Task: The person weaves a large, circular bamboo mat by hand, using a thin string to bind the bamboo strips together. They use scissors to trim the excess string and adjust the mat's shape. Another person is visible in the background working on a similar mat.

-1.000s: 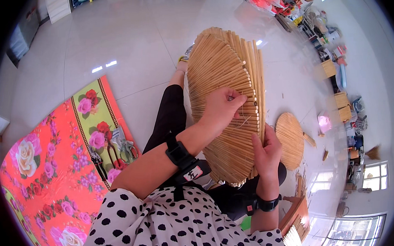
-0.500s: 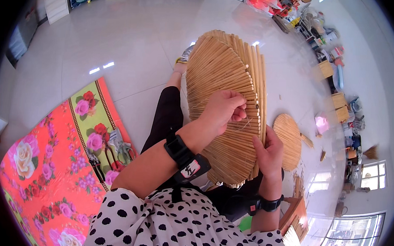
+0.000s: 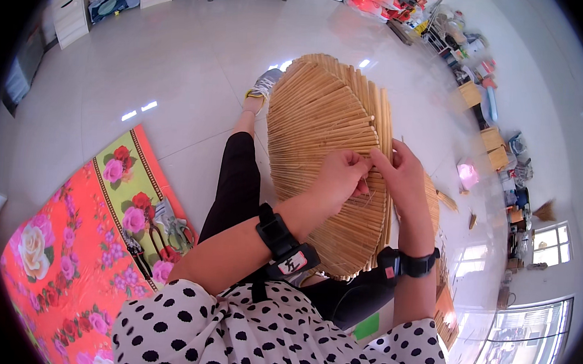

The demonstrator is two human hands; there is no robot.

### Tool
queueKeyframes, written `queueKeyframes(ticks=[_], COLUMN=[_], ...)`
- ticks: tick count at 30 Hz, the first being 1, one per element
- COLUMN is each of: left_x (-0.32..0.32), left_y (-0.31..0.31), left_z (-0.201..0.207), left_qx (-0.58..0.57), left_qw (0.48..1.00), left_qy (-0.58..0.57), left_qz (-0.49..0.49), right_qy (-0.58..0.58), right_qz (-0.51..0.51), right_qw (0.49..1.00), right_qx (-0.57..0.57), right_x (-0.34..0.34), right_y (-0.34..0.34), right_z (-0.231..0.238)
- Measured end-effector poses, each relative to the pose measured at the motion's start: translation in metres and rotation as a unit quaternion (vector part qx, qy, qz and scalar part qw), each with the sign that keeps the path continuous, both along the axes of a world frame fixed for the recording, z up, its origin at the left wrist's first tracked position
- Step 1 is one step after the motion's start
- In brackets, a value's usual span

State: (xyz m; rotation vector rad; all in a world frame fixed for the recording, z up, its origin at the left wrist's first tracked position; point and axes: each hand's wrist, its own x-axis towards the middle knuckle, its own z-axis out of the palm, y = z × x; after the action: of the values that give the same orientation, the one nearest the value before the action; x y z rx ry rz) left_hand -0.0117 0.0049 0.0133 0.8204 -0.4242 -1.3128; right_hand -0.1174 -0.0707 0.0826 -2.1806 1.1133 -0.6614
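A big fan-shaped piece of tan reed stalks [image 3: 322, 117], bound side by side, stands tilted over my lap, with more long stalks layered along its right edge. My left hand [image 3: 342, 180] is closed in a pinch near that edge, and a thin pale thread [image 3: 371, 193] trails below its fingertips. Close beside it, my right hand [image 3: 404, 179] grips the edge, thumb on the front by the left fingertips. The other right fingers are mostly hidden behind the stalks.
A flowered red mat [image 3: 67, 255] lies at the left, with scissors [image 3: 178, 232] and pliers [image 3: 138, 256] on it. A second reed piece [image 3: 431, 204] rests on the floor behind my right hand. Boxes [image 3: 494, 148] and household goods line the right wall.
My right hand has moved up along the reed edge to meet my left fingertips. My left hand stays pinched near the edge, while the whole view has shifted slightly.
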Motion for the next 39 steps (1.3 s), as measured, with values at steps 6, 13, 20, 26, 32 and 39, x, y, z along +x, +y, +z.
queueKeyframes(ticks=[6,13,20,26,32,39], left_x=[-0.014,-0.033,-0.031,-0.006,-0.003,-0.004], left_y=[0.002,0.023,0.036,0.018,0.005,-0.007], left_z=[-0.004,-0.016,-0.040,-0.044,-0.011,-0.016], left_qx=[-0.020,-0.095,-0.127,-0.061,-0.066,-0.071], left_qw=[1.000,0.995,0.991,0.976,0.899,0.918], left_qy=[0.002,-0.032,-0.028,-0.144,-0.372,-0.368], left_qz=[0.011,0.002,-0.035,0.153,0.220,0.128], right_qy=[0.071,0.005,-0.024,-0.050,-0.051,-0.030], right_qz=[-0.033,-0.042,-0.029,-0.023,-0.006,-0.005], right_qw=[0.993,0.989,0.995,0.996,0.999,0.999], right_qx=[-0.091,-0.142,-0.094,-0.063,-0.017,-0.044], right_x=[0.009,0.002,-0.007,-0.010,-0.005,-0.002], right_y=[0.001,-0.009,-0.014,-0.020,-0.013,-0.012], right_z=[-0.001,-0.013,-0.015,-0.019,-0.014,-0.014])
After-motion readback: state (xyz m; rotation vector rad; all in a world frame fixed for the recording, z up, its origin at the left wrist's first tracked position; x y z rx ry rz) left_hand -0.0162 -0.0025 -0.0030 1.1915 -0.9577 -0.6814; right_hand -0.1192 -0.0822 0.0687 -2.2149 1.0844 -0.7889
